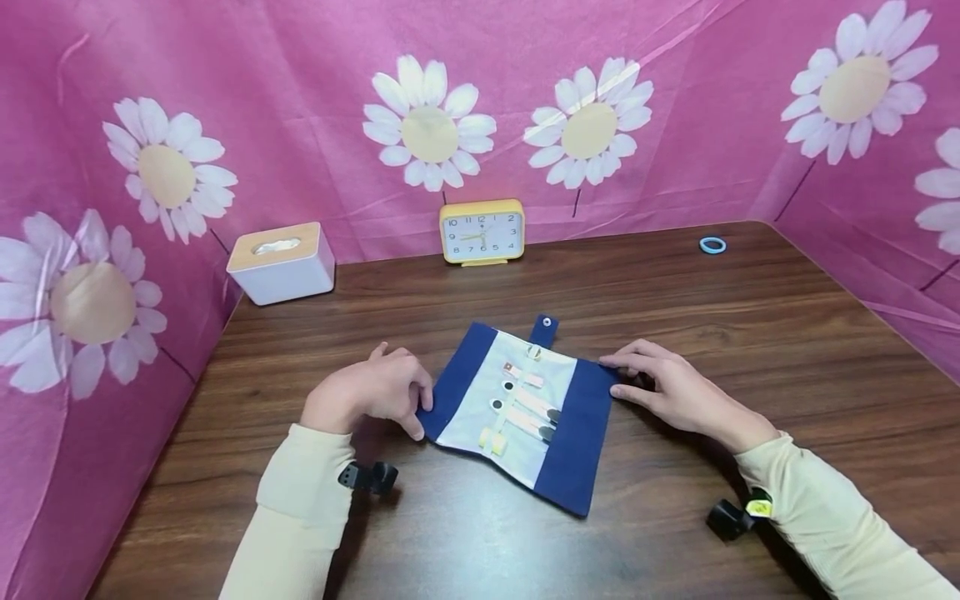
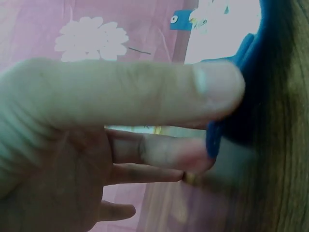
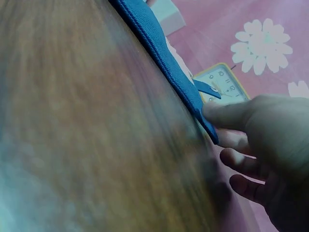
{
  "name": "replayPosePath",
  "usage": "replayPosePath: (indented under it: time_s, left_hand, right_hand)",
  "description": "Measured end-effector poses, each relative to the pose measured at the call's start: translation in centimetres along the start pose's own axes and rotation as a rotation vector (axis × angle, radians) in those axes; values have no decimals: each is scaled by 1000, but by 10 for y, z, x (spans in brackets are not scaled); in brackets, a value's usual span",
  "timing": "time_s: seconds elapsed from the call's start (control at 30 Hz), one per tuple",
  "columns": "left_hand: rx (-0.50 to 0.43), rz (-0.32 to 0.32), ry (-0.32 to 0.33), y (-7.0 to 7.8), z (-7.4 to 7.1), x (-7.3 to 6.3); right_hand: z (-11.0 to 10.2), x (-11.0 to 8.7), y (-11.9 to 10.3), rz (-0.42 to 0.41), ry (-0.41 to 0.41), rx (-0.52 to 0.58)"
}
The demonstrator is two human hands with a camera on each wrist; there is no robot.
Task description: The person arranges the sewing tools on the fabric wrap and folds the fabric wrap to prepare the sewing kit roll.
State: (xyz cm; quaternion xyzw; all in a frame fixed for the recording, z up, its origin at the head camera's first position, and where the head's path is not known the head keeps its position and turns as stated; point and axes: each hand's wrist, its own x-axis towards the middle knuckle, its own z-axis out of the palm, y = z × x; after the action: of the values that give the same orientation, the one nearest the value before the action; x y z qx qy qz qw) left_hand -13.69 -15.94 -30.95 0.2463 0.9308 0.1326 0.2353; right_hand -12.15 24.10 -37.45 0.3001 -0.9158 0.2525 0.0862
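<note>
A navy fabric roll-up pouch (image 1: pixel 581 442) lies unfolded and slightly askew, its pale middle panel facing up. A snap strap (image 1: pixel 545 330) sticks out from its far edge. Under a band on the panel sit two slim pale tools (image 1: pixel 534 405) with dark tips and round ends, plus a small yellow item (image 1: pixel 492 442) and a pinkish one (image 1: pixel 522 375); their kinds are unclear. My left hand (image 1: pixel 378 387) pinches the left edge between thumb (image 2: pixel 212 89) and index finger. At the far right corner, my right hand (image 1: pixel 671 392) pinches the navy cloth (image 3: pixel 166 67) with thumb and index finger.
On the brown wooden table (image 1: pixel 285 517), a white tissue box (image 1: pixel 288 271) with a wooden lid stands back left. A yellow alarm clock (image 1: pixel 482 233) is at the back middle, and a light blue ring (image 1: pixel 712 245) lies back right. Pink flowered cloth (image 1: pixel 300 125) surrounds the table.
</note>
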Motion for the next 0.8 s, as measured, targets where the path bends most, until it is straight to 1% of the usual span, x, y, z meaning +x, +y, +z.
replayPosePath:
  time_s: [0.07,0.13,0.3,0.37,0.43,0.5,0.63,0.8]
  left_hand:
    - [-34,21,9,-3,-2,-1]
    - [-74,49,34,-7,-4,-2]
    - [-126,142,149,-17,0,4]
    - [-144,183,170,-21,3,7]
    - [-167,209,165,-24,6,11]
    - [-199,231,139,-26,9,13]
    - [-229,235,90,-29,13,15]
    - [-180,219,74,-30,15,16]
  right_hand:
    - [-1,-1,-2,11,12,17]
    - [0,-2,-4,18,22,31]
    - [1,-6,-16,71,-10,91]
    - [2,-8,-21,108,-31,111]
    - [3,-9,-27,150,-53,110]
    - [3,-9,-31,193,-81,84]
    - [3,-9,-38,242,-124,14]
    - [5,-6,-39,241,-132,-32]
